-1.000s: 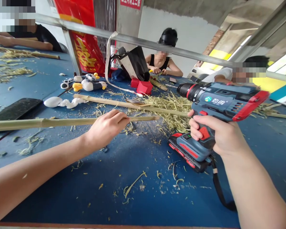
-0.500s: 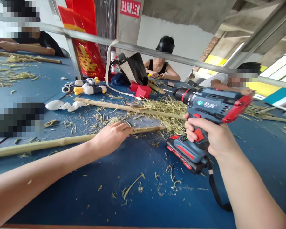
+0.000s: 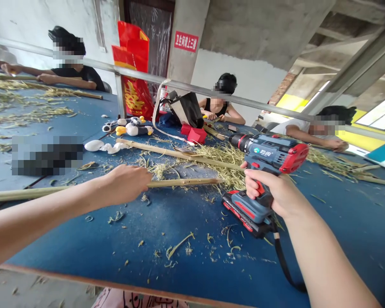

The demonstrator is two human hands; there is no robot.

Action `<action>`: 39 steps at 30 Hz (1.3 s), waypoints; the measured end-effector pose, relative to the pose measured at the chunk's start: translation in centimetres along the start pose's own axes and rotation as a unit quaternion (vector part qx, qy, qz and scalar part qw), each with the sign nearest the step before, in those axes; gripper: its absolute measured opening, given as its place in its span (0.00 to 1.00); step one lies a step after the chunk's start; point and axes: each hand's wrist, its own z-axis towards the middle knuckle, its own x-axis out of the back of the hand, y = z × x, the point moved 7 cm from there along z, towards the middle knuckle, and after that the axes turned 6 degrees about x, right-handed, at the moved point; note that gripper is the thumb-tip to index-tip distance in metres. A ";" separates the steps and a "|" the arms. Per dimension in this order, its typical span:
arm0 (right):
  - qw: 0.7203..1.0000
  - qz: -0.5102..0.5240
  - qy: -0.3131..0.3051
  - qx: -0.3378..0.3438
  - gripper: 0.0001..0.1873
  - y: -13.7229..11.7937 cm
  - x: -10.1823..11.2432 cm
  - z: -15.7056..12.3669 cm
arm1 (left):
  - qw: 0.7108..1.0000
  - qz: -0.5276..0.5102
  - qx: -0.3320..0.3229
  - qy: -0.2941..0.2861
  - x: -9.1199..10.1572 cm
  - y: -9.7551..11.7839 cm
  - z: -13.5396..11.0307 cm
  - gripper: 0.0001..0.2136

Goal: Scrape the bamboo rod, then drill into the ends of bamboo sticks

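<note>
My right hand [image 3: 276, 188] is wrapped round the grip of a blue-grey and red cordless drill [image 3: 266, 156], its index finger by the trigger. The drill's chuck points left, over the shavings; the bit is hard to make out. From its battery base hangs a black wrist strap [image 3: 284, 263]. My left hand [image 3: 128, 184] is closed on a bamboo pole [image 3: 182, 182] that lies across the table; its fingertips are hidden. Small dark holes show in the pole near its right end. A second bamboo pole [image 3: 154, 149] lies behind it.
Pale bamboo shavings [image 3: 224, 156] are heaped beyond the pole on the blue table [image 3: 141, 248]. Behind stand plush toys [image 3: 134, 128], a red box [image 3: 197, 136], a black-and-white bag [image 3: 186, 111] and a red bag [image 3: 133, 72]. A metal rail [image 3: 250, 100] crosses above; several people sit beyond.
My left hand has moved left along the pole, uncovering more of it. The drill has come slightly left and lower in view. The camera's view has shifted, showing the table's front edge.
</note>
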 end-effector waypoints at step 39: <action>0.999 -0.043 0.018 0.017 0.12 -0.7 -1.8 -1.4 | 0.991 -0.045 -0.064 0.110 -0.6 1.3 1.8 0.13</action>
